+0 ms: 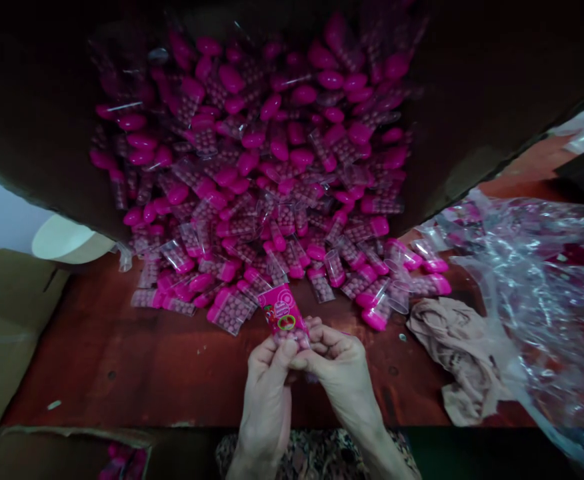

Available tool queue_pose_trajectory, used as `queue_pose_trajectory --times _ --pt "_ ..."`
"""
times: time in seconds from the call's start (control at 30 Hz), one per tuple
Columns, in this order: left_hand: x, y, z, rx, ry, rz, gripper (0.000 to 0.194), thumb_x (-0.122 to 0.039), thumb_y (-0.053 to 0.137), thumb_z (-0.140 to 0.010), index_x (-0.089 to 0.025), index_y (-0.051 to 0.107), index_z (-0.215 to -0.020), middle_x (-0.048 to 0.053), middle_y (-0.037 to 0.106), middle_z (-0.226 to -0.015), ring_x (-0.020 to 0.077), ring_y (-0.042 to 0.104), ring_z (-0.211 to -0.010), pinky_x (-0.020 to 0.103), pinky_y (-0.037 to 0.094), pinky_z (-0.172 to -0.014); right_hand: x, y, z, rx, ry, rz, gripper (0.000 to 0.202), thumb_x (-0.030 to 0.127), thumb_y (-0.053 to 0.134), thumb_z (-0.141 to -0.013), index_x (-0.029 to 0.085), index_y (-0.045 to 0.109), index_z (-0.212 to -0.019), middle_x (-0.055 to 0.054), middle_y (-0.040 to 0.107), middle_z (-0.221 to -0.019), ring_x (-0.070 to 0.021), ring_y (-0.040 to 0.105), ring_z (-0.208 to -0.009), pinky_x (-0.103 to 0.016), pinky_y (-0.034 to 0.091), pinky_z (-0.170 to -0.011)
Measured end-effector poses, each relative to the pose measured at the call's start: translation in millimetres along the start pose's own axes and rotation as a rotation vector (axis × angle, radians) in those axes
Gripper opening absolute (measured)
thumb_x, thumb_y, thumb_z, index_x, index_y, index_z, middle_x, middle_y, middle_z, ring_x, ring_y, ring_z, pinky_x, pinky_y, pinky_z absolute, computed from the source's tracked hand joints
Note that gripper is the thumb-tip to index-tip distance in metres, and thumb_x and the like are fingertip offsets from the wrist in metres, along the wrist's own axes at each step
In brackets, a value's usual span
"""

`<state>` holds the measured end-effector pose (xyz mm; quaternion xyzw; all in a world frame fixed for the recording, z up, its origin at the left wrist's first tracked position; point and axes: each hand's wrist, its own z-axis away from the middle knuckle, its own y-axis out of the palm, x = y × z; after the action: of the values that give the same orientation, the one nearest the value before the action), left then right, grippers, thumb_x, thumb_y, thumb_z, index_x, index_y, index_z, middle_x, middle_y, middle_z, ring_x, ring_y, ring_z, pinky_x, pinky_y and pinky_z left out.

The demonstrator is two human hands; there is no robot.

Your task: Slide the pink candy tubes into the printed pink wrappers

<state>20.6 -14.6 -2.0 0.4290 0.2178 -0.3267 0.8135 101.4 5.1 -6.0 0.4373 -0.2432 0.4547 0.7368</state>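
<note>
A small pink-labelled candy packet (283, 310) with round pink balls at its lower end is held up above the front of the table. My left hand (269, 373) pinches its lower left side, the thumb lying on the front. From the right, my right hand (337, 360) grips the lower right corner with thumb and bent fingers. The fingers behind the packet are partly hidden. Just beyond it lies a large heap of clear containers with pink caps (252, 200), filled with pink balls, spilling out of a dark open box (472, 87).
On the right, a crumpled beige cloth (455, 353) lies beside a big sheet of clear plastic (557, 287). A white bowl (69, 240) stands at the left. Below the edge of the reddish table (122, 373) is a cardboard box (47, 457) with pink items inside.
</note>
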Motion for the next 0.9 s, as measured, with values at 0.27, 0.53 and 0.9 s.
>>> queue_pose_trajectory --times 0.27,0.53,0.9 --pt "-3 -6.0 3 -0.009 -0.01 -0.046 0.019 -0.026 0.071 -0.069 -0.014 0.072 -0.084 0.012 0.073 -0.088 0.0194 0.067 -0.081 0.019 0.046 -0.052 -6 4 2 0.031 0.141 -0.119 0.03 0.011 0.085 -0.034 0.014 0.058 -0.046 0.005 0.062 -0.041 -0.0089 0.055 -0.033 -0.017 0.05 -0.036" --pt "-1 -6.2 5 -0.038 0.015 -0.067 0.019 -0.029 0.076 -0.063 -0.015 0.072 -0.076 0.008 0.073 -0.079 0.0069 0.059 -0.056 0.011 0.035 -0.042 -10 3 2 0.024 0.163 -0.193 0.031 0.008 0.083 -0.035 0.014 0.055 -0.045 0.006 0.061 -0.04 -0.0079 0.054 -0.031 -0.016 0.047 -0.033" --pt "5 -14.8 7 -0.079 0.044 -0.148 0.024 -0.036 0.077 -0.06 -0.015 0.071 -0.071 0.004 0.069 -0.067 0.0064 0.053 -0.054 0.013 0.035 -0.046 -18 -2 5 0.014 0.161 -0.171 0.027 0.007 0.082 -0.035 0.014 0.057 -0.045 0.006 0.059 -0.037 -0.0068 0.05 -0.029 -0.015 0.046 -0.033"
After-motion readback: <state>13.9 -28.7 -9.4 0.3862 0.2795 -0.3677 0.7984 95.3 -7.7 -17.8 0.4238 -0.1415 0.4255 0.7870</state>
